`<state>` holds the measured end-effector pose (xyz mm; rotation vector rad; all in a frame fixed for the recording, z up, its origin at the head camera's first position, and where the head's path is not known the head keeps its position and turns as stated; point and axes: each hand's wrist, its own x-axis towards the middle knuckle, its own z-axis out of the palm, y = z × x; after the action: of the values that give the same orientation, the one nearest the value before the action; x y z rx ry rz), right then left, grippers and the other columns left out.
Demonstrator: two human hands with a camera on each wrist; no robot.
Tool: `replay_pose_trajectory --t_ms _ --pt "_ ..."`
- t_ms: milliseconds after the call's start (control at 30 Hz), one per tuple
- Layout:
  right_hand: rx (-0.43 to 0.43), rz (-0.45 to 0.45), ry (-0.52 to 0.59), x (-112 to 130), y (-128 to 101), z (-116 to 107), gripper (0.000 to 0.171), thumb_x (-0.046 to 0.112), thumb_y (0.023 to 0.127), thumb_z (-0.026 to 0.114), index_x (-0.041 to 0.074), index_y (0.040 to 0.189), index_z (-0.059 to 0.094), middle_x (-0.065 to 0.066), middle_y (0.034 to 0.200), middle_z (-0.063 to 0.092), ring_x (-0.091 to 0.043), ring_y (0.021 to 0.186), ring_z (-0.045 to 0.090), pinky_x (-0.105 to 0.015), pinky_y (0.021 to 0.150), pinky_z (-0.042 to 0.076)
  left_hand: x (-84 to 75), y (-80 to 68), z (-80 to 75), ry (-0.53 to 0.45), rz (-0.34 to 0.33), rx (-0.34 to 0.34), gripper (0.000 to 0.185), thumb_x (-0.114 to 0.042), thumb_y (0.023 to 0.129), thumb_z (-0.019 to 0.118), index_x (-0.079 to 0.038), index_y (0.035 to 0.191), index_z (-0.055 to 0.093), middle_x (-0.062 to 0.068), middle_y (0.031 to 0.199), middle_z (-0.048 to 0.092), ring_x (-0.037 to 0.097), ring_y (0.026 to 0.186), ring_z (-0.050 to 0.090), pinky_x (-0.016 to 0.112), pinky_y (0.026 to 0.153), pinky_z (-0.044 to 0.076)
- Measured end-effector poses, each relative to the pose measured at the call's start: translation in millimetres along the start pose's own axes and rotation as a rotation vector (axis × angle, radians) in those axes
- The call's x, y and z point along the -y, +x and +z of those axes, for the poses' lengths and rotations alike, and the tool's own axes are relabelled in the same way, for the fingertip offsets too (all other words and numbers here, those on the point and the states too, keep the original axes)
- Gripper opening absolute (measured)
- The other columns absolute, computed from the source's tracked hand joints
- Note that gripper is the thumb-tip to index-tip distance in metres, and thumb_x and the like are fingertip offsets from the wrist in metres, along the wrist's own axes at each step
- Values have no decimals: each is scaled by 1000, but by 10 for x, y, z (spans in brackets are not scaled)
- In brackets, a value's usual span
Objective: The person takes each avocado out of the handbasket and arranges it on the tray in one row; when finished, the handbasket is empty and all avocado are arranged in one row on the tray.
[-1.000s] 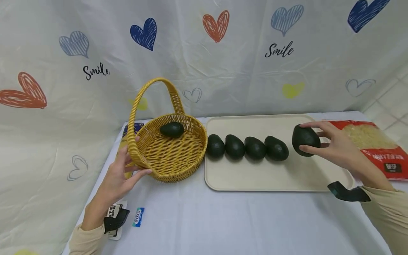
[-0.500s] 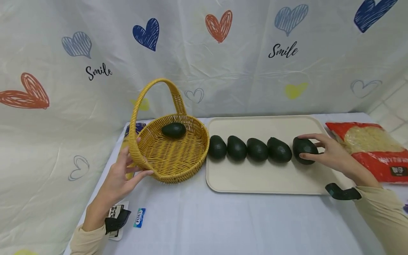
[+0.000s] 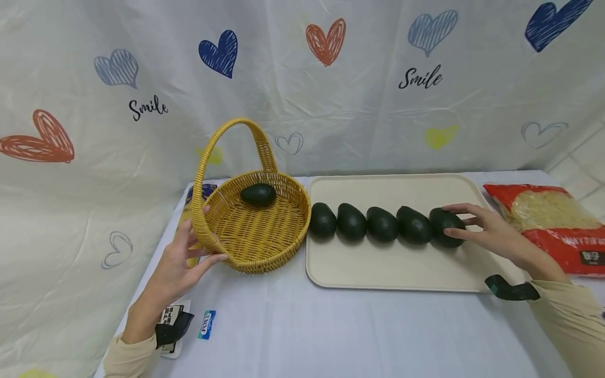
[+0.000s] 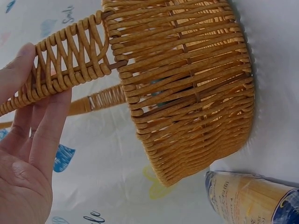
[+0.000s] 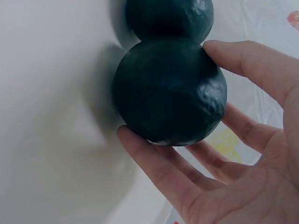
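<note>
I look forward and down from the head; close in, left-wrist view shares the basket (image 3: 257, 231), right-wrist the rightmost avocado (image 3: 438, 224).

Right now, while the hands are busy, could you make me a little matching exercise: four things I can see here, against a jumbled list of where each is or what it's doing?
Things
1. Left hand
2. Right hand
3. Tray
4. Red-and-clear plastic bag

Places and states
A. Just beyond the tray's right end
B. Holds the rightmost avocado of the row
C. Grips the handle of the wicker basket
D. Beige, under a row of five avocados

Pairs: 1-C, 2-B, 3-D, 4-A
</note>
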<state>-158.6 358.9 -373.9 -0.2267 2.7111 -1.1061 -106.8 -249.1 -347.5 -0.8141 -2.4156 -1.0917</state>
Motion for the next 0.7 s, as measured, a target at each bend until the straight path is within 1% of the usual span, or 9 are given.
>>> replay_pose_trajectory --t_ms 67,133,233,367,500,533,567,633,700 --pt "6 3 -9 9 9 5 60 27 103 69 5 152 42 -27 153 43 -56 128 45 -67 90 48 1 -6 0 0 2 -2 114 23 67 86 -3 161 28 21 126 64 1 111 65 17 79 62" --pt "11 2 -17 7 21 3 60 25 104 68 3 153 41 -30 154 41 -57 127 44 -66 89 49 7 -5 0 -8 9 -2 114 24 67 86 -2 162 28 22 128 63 -6 113 60 17 79 62" --pt "13 5 -26 5 29 -14 61 26 106 65 1 154 39 -31 154 40 -57 127 44 -59 87 51 14 3 1 -19 25 -2 115 24 67 86 -2 162 27 22 129 62 -4 113 62 18 79 62" --pt "13 9 -30 8 40 -56 61 27 108 61 -1 156 36 -33 155 39 -56 128 44 -43 85 51 14 10 7 -20 33 -5 116 24 66 87 -2 162 27 21 127 64 2 110 66 19 78 63" --pt "-26 -19 -61 58 66 -107 57 26 108 60 -2 154 40 -32 152 44 -56 127 48 -37 84 51 17 11 10 -14 34 -6 115 23 66 87 -1 162 27 22 131 62 3 109 67 19 78 63" --pt "-46 -34 -73 91 77 -118 55 25 108 60 -2 153 42 -31 150 45 -56 126 49 -37 84 51 18 12 10 -13 34 -4 115 23 67 87 -1 162 27 22 130 63 4 108 68 19 78 63" --pt "-67 -54 -84 137 94 -127 54 23 108 61 -2 152 43 -32 149 46 -56 126 49 -40 84 54 18 12 8 -11 32 -3 115 23 67 87 -2 162 27 21 128 64 6 106 69 19 78 63" --pt "-104 -91 -97 276 143 -143 51 22 107 63 -1 150 47 -30 148 47 -55 127 50 -30 88 54 18 11 5 -8 29 -1 115 23 67 87 -2 162 27 21 125 66 15 103 72 19 77 63" --pt "-124 -158 -100 498 222 -138 49 19 105 65 -2 147 50 -28 145 48 -54 128 50 -17 90 51 17 8 2 -7 25 1 116 22 67 87 -3 162 26 21 122 68 22 99 74 19 77 63"
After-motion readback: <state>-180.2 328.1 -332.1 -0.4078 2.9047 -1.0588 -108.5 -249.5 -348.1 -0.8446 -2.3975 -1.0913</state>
